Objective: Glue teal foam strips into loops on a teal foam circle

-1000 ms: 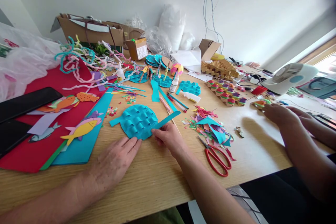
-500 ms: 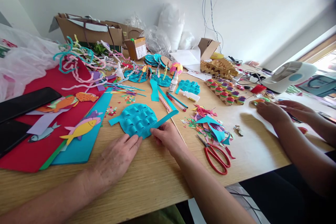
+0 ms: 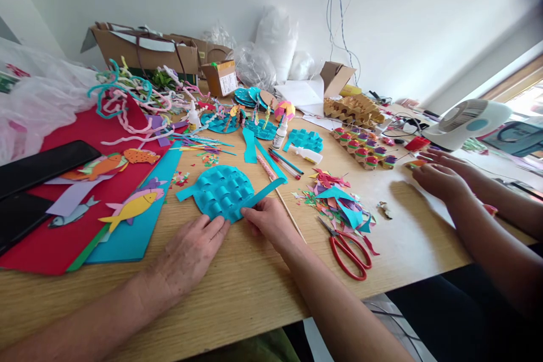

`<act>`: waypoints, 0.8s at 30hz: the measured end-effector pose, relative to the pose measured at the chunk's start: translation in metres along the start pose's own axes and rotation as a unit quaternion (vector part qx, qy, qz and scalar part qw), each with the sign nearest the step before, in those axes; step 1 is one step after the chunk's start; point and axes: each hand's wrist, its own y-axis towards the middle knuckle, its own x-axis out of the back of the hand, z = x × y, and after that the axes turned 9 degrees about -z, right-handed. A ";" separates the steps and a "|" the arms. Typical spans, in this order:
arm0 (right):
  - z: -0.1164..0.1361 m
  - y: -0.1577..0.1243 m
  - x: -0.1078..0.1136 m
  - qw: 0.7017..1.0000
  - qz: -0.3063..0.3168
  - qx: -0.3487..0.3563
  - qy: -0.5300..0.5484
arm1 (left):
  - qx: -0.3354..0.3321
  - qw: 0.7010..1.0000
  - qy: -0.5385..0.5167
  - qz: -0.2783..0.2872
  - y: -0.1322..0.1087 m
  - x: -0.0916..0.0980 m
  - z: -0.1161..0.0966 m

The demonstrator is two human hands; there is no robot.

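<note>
A round woven disc of teal paper [image 3: 220, 191] lies on the wooden table [image 3: 254, 283] in front of me. My left hand [image 3: 186, 254] rests flat beside its near edge, fingers stretched out and touching the rim. My right hand [image 3: 269, 220] pinches the near end of a loose teal paper strip [image 3: 265, 192] that runs up and right from the disc's edge.
Red-handled scissors [image 3: 350, 253] and a heap of coloured paper scraps [image 3: 337, 201] lie to the right. Red and teal sheets with paper fish [image 3: 129, 206] lie left, beside a black phone [image 3: 40, 165]. Another person's hands [image 3: 441, 178] work at the right near a white fan [image 3: 466, 121].
My right hand has drawn the strip's near end slightly left, tighter against the disc. The other person's hands have shifted about on the right. My left hand has barely moved.
</note>
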 end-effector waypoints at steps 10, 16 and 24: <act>0.006 -0.002 -0.002 0.999 -0.021 -0.002 -0.034 | 0.016 1.000 -0.011 -0.010 -0.001 0.001 0.001; 0.010 -0.003 -0.002 0.999 -0.020 0.001 -0.025 | 0.022 1.000 -0.015 -0.015 0.001 -0.002 0.001; 0.000 0.001 -0.001 1.000 -0.003 0.009 0.024 | 0.027 1.000 -0.007 -0.011 0.004 0.003 -0.001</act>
